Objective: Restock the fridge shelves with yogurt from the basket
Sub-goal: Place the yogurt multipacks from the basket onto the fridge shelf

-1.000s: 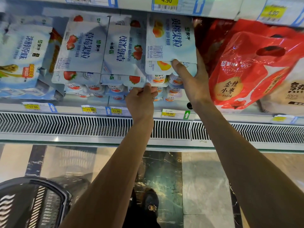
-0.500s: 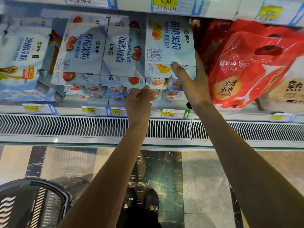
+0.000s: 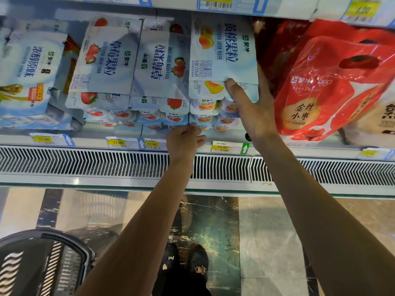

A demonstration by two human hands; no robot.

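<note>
**Both hands at peach yogurt stack on fridge shelf**

Right hand (image 3: 254,112) clamps the lower right corner of the top peach yogurt pack (image 3: 222,50). The thumb lies across the pack's front edge. The fingers run up its right side, between the pack and the red bag (image 3: 333,82).

The pack lies flat on top of a stack of peach yogurt cups (image 3: 205,110), on the shelf under the yellow 4.90 tag (image 3: 215,0). Its label faces the camera and it is roughly level.

Left hand (image 3: 184,142) is lower, at the shelf's front lip and just left of the 10.00 price tag (image 3: 222,146). Its fingers are curled and the knuckles touch the bottom front edge of the lowest cups. Cannot tell whether it grips anything.

Two strawberry yogurt packs (image 3: 106,60) sit just left of the peach stack, touching side by side, each on more strawberry cups. Further left is a larger plain yogurt pack (image 3: 27,67).

Two 11.90 price tags (image 3: 117,142) are on the shelf lip, with the vent grille (image 3: 85,161) below it.

The black basket (image 3: 42,263) is on the floor at lower left, well apart from the hands; contents not readable. Black shoes (image 3: 186,261) stand on the marble floor (image 3: 267,231) between the forearms.
</note>
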